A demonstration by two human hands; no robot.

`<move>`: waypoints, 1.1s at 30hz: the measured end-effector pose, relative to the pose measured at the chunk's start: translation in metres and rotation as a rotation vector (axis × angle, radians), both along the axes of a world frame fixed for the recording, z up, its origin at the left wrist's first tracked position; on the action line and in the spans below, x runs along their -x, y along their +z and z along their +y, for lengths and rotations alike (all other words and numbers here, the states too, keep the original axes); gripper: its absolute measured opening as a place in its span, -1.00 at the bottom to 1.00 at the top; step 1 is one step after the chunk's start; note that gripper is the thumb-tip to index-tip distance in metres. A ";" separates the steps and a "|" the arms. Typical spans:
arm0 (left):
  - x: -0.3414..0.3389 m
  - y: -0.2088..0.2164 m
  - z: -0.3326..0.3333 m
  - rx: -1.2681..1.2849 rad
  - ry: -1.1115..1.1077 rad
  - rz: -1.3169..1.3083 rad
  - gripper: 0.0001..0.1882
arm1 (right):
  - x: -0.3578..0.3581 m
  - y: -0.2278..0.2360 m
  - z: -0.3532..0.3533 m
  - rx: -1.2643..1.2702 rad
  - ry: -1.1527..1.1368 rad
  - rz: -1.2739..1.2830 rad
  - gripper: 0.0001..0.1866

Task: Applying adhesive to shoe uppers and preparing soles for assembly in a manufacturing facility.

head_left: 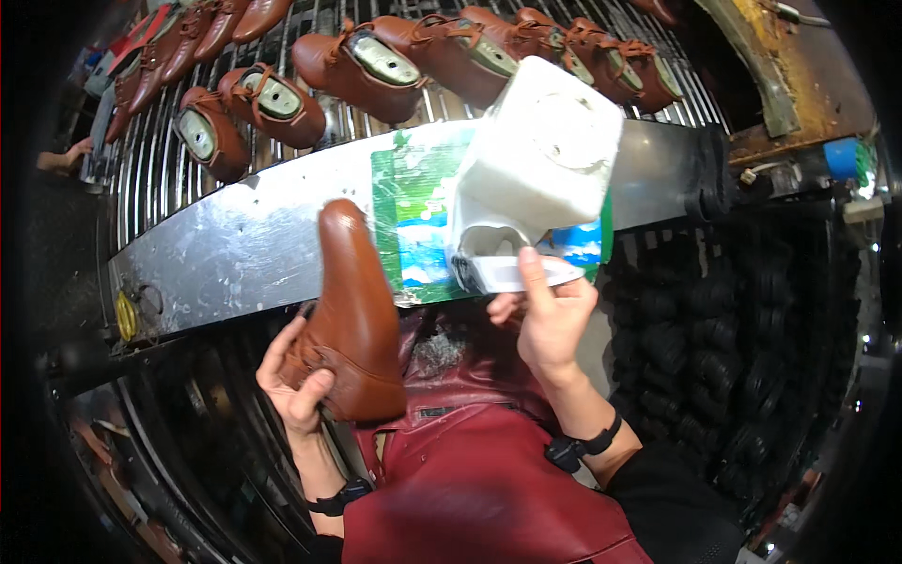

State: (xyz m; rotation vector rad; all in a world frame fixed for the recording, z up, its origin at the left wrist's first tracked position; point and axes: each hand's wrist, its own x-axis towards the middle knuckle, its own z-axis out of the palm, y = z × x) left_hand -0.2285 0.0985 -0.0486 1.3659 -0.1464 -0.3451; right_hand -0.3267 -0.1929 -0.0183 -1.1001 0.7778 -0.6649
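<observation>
"Presently, what is the left hand [297, 400] holding?"

"It is gripping a brown shoe [362, 324] near the heel, its thumb and fingers spreading in a wide curve around the lace side. The toe is pointing away from the wearer and overlapping the metal bench [254, 235] in view; whether it is touching, the angle is not revealing."

"And the right hand [552, 324]?"

"Its thumb is pressing on a thin white flap [512, 274], its fingers curling beneath in a narrow pinch. The flap is lying at the mouth of a tilted white container [540, 150]; whether the two are joined, the view is not showing."

"What is surrounding them?"

"A green-and-blue sheet [418, 188] is lying on the bench, under the container. Beyond, more brown shoes [442, 61] are resting on metal bars [155, 202]. The wearer is wearing a dark red apron [470, 498]."
</observation>
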 end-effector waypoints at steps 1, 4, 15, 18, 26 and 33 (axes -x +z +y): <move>0.007 0.002 -0.001 0.021 -0.014 0.029 -0.16 | 0.002 0.009 -0.005 -0.160 0.046 -0.029 -0.69; 0.020 0.010 0.000 0.094 -0.071 0.084 -0.19 | -0.011 0.031 -0.017 -0.365 0.170 -0.213 -0.73; 0.014 0.017 -0.005 0.192 -0.139 0.152 -0.21 | 0.020 0.050 0.020 0.146 0.638 -0.201 -0.83; 0.004 0.014 -0.007 0.192 -0.141 0.114 -0.28 | 0.039 0.041 0.043 0.344 0.656 -0.314 -0.85; -0.010 0.016 -0.004 0.206 -0.109 0.137 -0.47 | 0.043 0.081 0.045 0.203 0.700 -0.145 -0.83; -0.012 0.035 -0.014 0.248 -0.047 0.218 -0.55 | 0.043 0.072 0.044 0.596 0.799 -0.352 -0.79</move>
